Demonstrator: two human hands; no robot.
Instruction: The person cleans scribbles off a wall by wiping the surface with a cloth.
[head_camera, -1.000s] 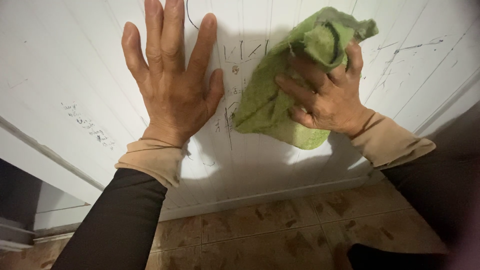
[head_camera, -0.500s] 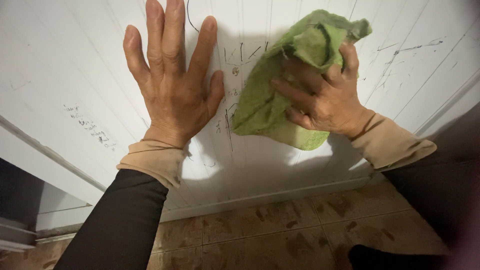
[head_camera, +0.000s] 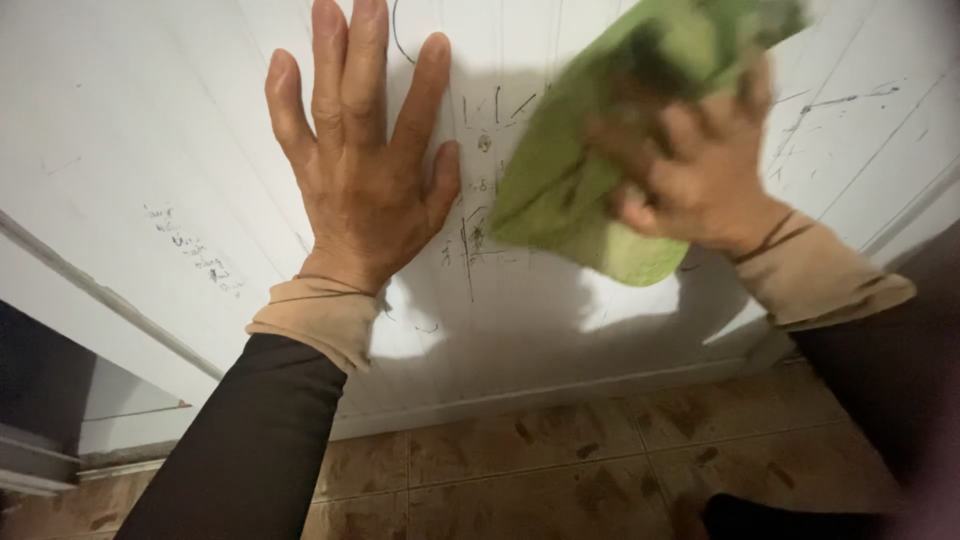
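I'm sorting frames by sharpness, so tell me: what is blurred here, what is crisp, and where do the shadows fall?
Head view: the right hand and its green cloth are smeared by motion blur; the left hand, flat on the white panelled wall, is crisp, as are the pen marks; hard shadows lie on the wall beneath both hands; the tiled floor is dim.

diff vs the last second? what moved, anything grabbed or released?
The right hand slid the green cloth up and a little to the right across the white panelled wall; both are motion-blurred now. Nothing was taken hold of or let go: the cloth is in the same grip. The left hand stayed flat on the wall with fingers spread, and the pen scribbles between the hands look unchanged.
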